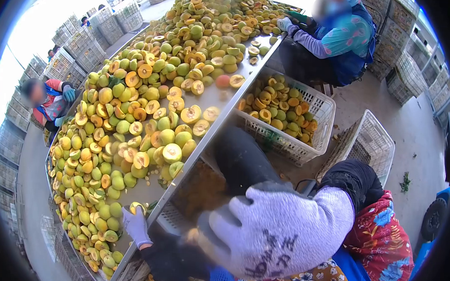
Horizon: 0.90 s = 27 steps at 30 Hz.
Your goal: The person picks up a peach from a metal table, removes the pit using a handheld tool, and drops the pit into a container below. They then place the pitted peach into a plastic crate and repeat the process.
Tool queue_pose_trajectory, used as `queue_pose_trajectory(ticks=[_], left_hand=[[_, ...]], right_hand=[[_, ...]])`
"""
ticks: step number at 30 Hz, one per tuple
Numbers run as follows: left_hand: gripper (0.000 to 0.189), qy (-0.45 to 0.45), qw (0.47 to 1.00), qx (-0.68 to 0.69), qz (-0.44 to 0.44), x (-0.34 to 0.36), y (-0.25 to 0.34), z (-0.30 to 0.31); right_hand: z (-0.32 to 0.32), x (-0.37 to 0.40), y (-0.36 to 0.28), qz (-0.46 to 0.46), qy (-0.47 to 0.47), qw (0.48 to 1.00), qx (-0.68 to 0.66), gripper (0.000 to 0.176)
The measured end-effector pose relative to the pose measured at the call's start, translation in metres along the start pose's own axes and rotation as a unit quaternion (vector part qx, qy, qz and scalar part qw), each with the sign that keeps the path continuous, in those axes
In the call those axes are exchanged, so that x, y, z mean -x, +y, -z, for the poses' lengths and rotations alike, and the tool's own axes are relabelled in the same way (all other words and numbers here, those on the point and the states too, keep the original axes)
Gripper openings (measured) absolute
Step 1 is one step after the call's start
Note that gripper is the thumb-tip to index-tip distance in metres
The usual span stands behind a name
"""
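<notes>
Table: before the left hand, reaching far ahead; its near rim runs between it and the right hand.
Stone fruit: heaped on the table, ahead and left of the left hand; one piece at its fingertips.
Fruit-filled crate: on the floor beyond the right hand, beside the table.
Second crate: right of the first.
Co-workers: one beyond the filled crate, another across the table.
Crate stacks: behind both co-workers.
</notes>
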<state>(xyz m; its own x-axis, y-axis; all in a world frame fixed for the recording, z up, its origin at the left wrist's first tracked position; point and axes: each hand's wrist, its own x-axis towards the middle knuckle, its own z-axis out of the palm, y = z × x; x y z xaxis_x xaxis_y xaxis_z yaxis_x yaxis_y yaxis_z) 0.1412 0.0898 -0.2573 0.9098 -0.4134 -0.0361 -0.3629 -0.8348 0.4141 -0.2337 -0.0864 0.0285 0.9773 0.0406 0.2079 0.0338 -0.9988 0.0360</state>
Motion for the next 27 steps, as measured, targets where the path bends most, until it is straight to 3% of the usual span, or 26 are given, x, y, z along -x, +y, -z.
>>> queue_pose_trajectory(ticks=[4,8,11,12,15,18,22,25,26,27], left_hand=[[0.067,-0.023,1.0,0.007,0.008,0.007,0.012,0.009],[0.068,-0.021,1.0,-0.002,0.012,0.01,0.019,0.014],[0.069,0.035,0.999,-0.024,0.004,0.012,0.011,0.004],[0.07,0.053,0.998,-0.041,0.001,0.013,0.011,0.002],[0.07,0.002,0.999,0.03,0.014,0.004,0.004,0.001],[0.069,0.053,0.999,0.009,-0.005,0.005,-0.003,-0.006],[0.06,0.076,0.997,0.019,-0.005,-0.004,-0.011,-0.016],[0.06,0.009,0.998,0.058,0.006,0.005,0.006,0.004],[0.05,0.191,0.977,-0.004,-0.094,-0.027,-0.057,-0.05],[0.049,0.173,0.982,0.004,-0.076,-0.017,-0.042,-0.039]], right_hand=[[-0.049,-0.007,0.043,-0.016,0.01,1.0,0.013,0.03],[-0.031,-0.006,0.058,-0.066,-0.084,0.994,-0.002,0.028],[-0.016,0.002,0.043,-0.041,-0.063,0.997,0.014,0.029],[-0.009,0.008,0.035,0.01,-0.001,0.999,0.036,0.029],[-0.002,0.016,0.013,0.031,0.011,0.999,-0.042,0.028],[0.024,0.027,0.007,0.035,0.058,0.995,-0.068,0.022],[0.019,0.029,0.013,0.038,0.125,0.99,-0.056,0.03],[0.028,0.029,0.021,0.025,0.154,0.986,-0.061,0.036],[0.024,0.031,0.022,0.016,0.156,0.985,-0.072,0.036],[0.019,0.033,0.022,0.023,0.168,0.983,-0.071,0.036]])
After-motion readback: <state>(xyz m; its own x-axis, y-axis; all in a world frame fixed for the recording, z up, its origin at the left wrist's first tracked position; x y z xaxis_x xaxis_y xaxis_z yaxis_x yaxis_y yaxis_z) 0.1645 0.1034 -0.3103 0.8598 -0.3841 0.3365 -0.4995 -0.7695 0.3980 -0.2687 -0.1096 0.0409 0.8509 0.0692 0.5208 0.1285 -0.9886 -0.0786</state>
